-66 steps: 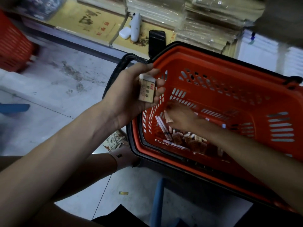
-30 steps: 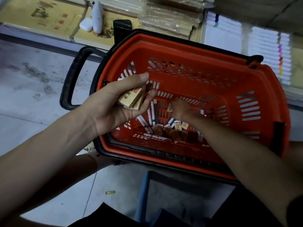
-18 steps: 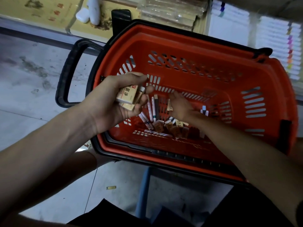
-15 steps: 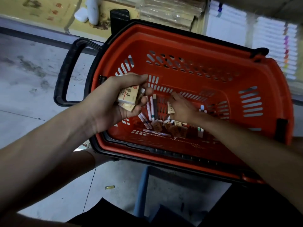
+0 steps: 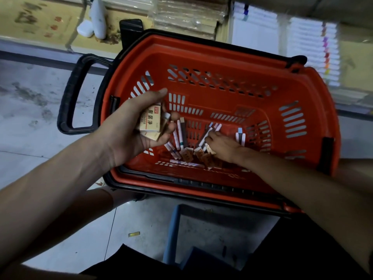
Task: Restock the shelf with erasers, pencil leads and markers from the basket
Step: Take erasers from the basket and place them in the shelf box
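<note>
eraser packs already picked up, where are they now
Head view, left of centre: the eraser packs are gripped in the left hand, over the left end of the red basket, near its black handle.

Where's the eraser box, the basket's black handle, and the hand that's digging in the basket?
eraser box (image 5: 150, 120): head view, on its printed front face.
black handle (image 5: 68, 102): head view, on its long left bar.
right hand (image 5: 225, 146): head view, on the back of the hand.
</note>
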